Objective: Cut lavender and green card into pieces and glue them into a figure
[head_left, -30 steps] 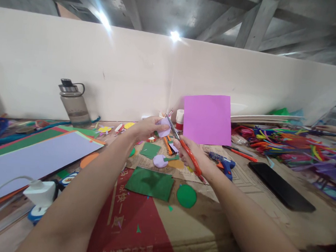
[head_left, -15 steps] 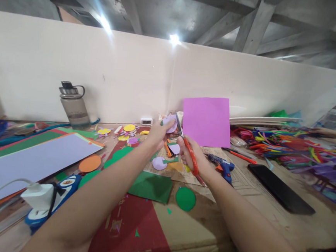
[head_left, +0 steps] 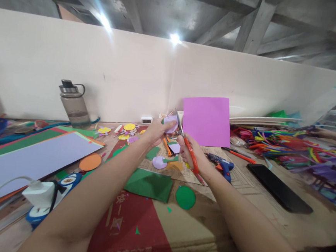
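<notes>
As lilac paper (head_left: 169,119) sits between left fingers (head_left: 172,124), scissors (head_left: 189,151) just beside it

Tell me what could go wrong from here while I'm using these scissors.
The scissors have their blades close to the thumb of your left hand, so a slip might nick it.

The light purple piece is small and held in midair, so it could twist and leave a ragged edge.

The glue gun lies beside your right forearm, which might bump it; I can't tell whether it's hot.
</notes>
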{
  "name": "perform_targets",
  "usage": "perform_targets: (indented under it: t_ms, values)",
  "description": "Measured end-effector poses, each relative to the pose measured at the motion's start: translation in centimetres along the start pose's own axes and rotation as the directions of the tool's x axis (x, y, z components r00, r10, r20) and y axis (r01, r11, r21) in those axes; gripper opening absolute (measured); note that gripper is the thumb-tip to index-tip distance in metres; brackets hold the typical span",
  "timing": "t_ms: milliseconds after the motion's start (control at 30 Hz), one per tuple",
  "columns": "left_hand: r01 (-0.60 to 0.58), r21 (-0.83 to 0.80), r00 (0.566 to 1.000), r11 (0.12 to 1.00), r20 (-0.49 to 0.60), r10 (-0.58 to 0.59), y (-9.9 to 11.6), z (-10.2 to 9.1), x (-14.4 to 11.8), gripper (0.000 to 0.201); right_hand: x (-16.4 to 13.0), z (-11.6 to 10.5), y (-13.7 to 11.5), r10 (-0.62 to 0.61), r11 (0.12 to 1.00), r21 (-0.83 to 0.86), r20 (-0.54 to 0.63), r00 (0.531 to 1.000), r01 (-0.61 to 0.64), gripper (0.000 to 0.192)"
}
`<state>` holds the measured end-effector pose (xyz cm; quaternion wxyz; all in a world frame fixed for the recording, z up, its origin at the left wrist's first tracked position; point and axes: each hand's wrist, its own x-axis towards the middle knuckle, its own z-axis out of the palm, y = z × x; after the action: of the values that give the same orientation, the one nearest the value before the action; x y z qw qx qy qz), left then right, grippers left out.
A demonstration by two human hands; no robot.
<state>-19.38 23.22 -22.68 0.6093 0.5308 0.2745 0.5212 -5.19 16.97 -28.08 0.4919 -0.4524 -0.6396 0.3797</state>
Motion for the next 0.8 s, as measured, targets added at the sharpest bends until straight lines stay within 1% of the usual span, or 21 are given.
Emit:
perform_targets:
  t_ms: [100, 233, 333, 467, 667, 800]
  values:
    - [0.004, 0.032, 0.999, 0.999, 0.036, -0.005, 0.2, -0.6, 0.1, 0.042, -0.1, 0.0, -0.1, -0.034, 0.999, 0.041, -0.009, 0.999, 0.034, 0.043]
    - [0.002, 0.057, 0.996, 0.998, 0.084, -0.007, 0.7, -1.0, -0.1, 0.041, -0.3, 0.1, -0.5, -0.032, 0.999, 0.006, -0.009, 0.999, 0.032, 0.041]
    - [0.008, 0.080, 0.994, 0.997, 0.111, -0.017, 1.1, -1.2, -0.2, 0.037, -0.5, 0.0, -0.8, -0.038, 0.999, -0.018, -0.002, 0.999, 0.038, 0.040]
    - [0.004, 0.162, 0.992, 0.987, 0.124, -0.024, 1.6, -1.8, -0.2, 0.033, -0.6, 0.0, -0.9, -0.040, 0.998, -0.038, 0.020, 0.999, 0.041, 0.037]
    - [-0.019, 0.247, 0.981, 0.969, 0.193, -0.030, 2.3, -2.3, -0.5, 0.036, -0.5, 0.0, -0.7, -0.059, 0.995, -0.076, 0.022, 0.998, 0.060, 0.035]
    - [-0.022, 0.259, 0.980, 0.966, 0.198, -0.031, 2.4, -2.2, -0.6, 0.039, -0.5, 0.0, -0.9, -0.046, 0.996, -0.078, 0.015, 0.999, 0.047, 0.037]
